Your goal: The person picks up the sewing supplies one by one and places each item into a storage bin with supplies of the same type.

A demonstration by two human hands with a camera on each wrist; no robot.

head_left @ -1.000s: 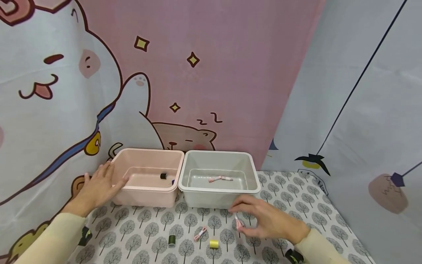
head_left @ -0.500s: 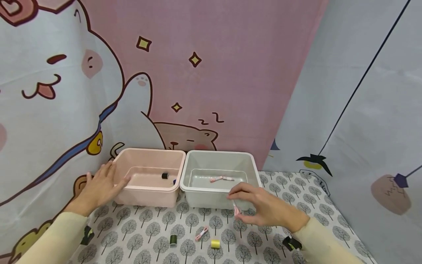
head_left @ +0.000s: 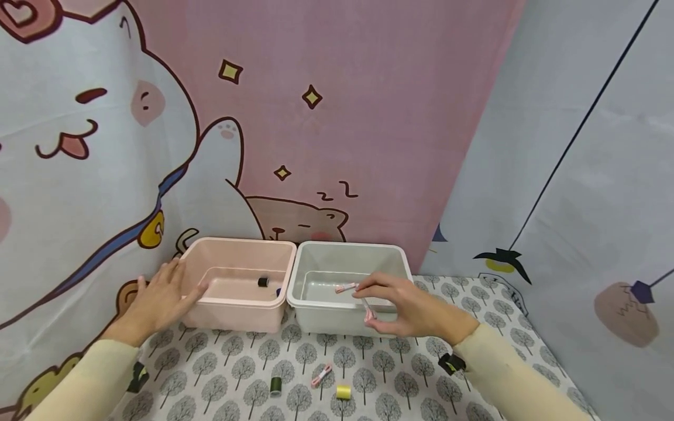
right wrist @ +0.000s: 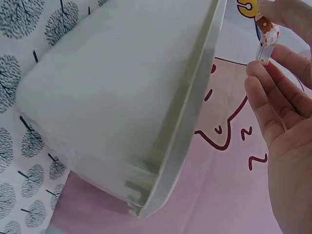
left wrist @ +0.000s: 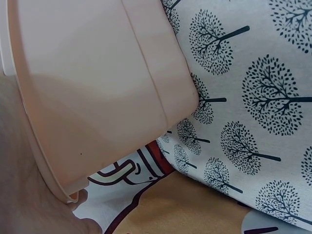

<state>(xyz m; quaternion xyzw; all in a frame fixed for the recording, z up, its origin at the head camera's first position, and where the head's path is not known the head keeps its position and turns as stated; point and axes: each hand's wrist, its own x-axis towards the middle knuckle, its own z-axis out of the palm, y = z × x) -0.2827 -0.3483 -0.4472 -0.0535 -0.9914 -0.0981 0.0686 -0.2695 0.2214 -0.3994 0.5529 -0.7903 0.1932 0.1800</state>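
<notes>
My right hand (head_left: 413, 304) pinches a small folded measuring tape (right wrist: 268, 31) between thumb and fingertips. In the head view it is above the front rim of the grey bin (head_left: 326, 320). Inside that bin lies another folded measuring tape (head_left: 344, 287), partly covered by the hand. My left hand (head_left: 155, 301) rests at the front left corner of the pink bin (head_left: 231, 316), fingers extended along its rim. A black thread spool (head_left: 263, 282) and a partly hidden blue one (head_left: 279, 291) are in the pink bin.
On the tree-print cloth (head_left: 242, 368) in front of the bins lie a dark green thread spool (head_left: 275, 386), a folded measuring tape (head_left: 321, 375) and a yellow thread spool (head_left: 343, 392). A cartoon-printed curtain (head_left: 368, 117) hangs directly behind the bins.
My right hand has risen from in front of the grey bin to over its front rim, carrying the measuring tape. The left hand has stayed at the pink bin.
</notes>
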